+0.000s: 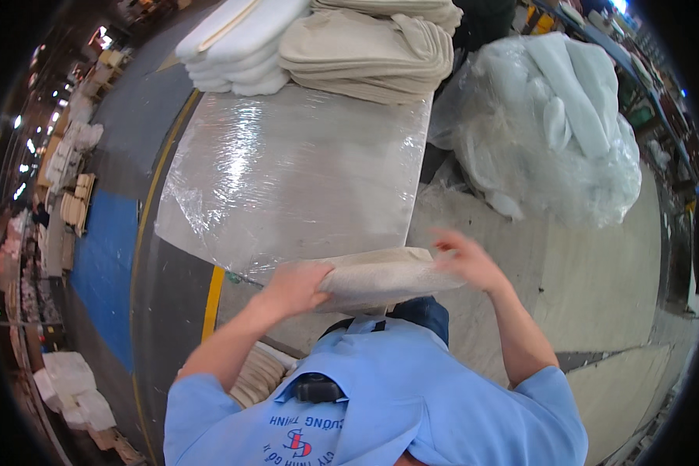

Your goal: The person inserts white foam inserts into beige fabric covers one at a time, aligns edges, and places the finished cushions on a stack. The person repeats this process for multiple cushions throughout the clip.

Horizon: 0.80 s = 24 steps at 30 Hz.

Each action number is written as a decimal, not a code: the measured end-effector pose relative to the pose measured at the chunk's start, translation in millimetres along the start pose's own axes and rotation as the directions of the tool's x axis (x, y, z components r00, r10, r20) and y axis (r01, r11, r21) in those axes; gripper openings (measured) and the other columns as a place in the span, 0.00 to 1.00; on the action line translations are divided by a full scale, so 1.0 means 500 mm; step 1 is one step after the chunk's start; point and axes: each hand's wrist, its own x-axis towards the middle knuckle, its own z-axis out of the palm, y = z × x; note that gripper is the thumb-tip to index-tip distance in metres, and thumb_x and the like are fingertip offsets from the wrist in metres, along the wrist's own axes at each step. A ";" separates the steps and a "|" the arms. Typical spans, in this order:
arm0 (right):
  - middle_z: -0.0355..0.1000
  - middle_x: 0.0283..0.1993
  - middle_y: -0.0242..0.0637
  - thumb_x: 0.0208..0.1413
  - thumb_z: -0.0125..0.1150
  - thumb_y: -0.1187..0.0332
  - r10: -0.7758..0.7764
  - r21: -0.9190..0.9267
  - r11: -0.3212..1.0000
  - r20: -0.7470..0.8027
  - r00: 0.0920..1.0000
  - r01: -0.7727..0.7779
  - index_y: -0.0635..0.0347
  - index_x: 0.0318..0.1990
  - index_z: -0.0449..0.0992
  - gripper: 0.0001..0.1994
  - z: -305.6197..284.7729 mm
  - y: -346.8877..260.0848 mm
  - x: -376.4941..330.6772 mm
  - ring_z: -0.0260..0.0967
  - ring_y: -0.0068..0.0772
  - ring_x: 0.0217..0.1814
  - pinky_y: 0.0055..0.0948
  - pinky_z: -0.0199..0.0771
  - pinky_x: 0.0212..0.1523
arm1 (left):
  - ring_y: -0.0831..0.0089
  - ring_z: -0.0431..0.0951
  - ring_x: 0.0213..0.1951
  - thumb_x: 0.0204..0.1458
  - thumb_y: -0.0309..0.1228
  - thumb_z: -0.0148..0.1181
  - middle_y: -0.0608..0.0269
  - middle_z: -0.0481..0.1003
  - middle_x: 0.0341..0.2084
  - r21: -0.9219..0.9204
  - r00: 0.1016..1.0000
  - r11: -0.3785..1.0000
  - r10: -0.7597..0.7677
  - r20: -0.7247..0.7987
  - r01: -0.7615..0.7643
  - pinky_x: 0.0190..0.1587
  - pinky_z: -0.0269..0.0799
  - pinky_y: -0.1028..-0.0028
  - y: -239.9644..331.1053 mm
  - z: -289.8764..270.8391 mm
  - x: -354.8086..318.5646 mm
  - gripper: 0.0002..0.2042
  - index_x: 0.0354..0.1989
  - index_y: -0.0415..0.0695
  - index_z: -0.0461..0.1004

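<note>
Left hand point(293, 286) curled over the near left end of a folded beige fabric piece point(384, 276), fingers wrapped down across its edge, thumb hidden underneath. Right hand point(466, 260) at the opposite end of the same piece, blurred; fingers partly spread against its right edge, exact grip impossible to tell. Fabric piece stretched between both hands, lying flat across the near edge of a table wrapped in clear plastic film point(287, 171).

Beyond the hands, a broad bare stretch of wrapped tabletop, open up to two stacks at its far edge: white padded pieces point(237, 46) far ahead of the left hand, beige folded pieces point(373, 54) just beside them to the right. Right of the right hand and further out, a big clear bag of pale stuffing point(551, 124) on the floor, well apart from the table edge. Below the left forearm, another low beige stack point(260, 377). Left of that, a yellow floor line point(212, 303) along the table side
</note>
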 end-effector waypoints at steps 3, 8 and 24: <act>0.80 0.57 0.46 0.55 0.75 0.52 0.008 -0.567 0.806 0.292 0.956 0.167 0.60 0.67 0.73 0.35 0.094 -0.132 0.044 0.79 0.47 0.58 0.45 0.77 0.59 | 0.51 0.80 0.56 0.56 0.40 0.69 0.54 0.81 0.52 0.089 0.974 0.973 0.205 0.094 -0.214 0.57 0.75 0.53 0.019 -0.093 0.100 0.24 0.60 0.47 0.76; 0.83 0.54 0.46 0.52 0.77 0.58 0.243 -0.276 0.935 0.041 0.969 -0.223 0.63 0.59 0.77 0.29 0.039 -0.130 0.062 0.82 0.45 0.55 0.41 0.78 0.58 | 0.48 0.74 0.62 0.59 0.44 0.68 0.53 0.79 0.57 -0.040 0.491 0.985 0.047 -0.870 -0.165 0.66 0.69 0.53 0.007 -0.095 0.163 0.27 0.64 0.44 0.74; 0.73 0.46 0.27 0.71 0.60 0.49 0.518 0.737 0.675 -0.432 0.738 -0.042 0.52 0.55 0.72 0.18 0.192 -0.043 -0.039 0.68 0.25 0.45 0.33 0.71 0.46 | 0.55 0.80 0.55 0.70 0.49 0.55 0.46 0.79 0.54 -0.929 0.945 -0.178 0.084 0.315 0.325 0.58 0.75 0.57 0.135 0.039 0.347 0.28 0.65 0.36 0.72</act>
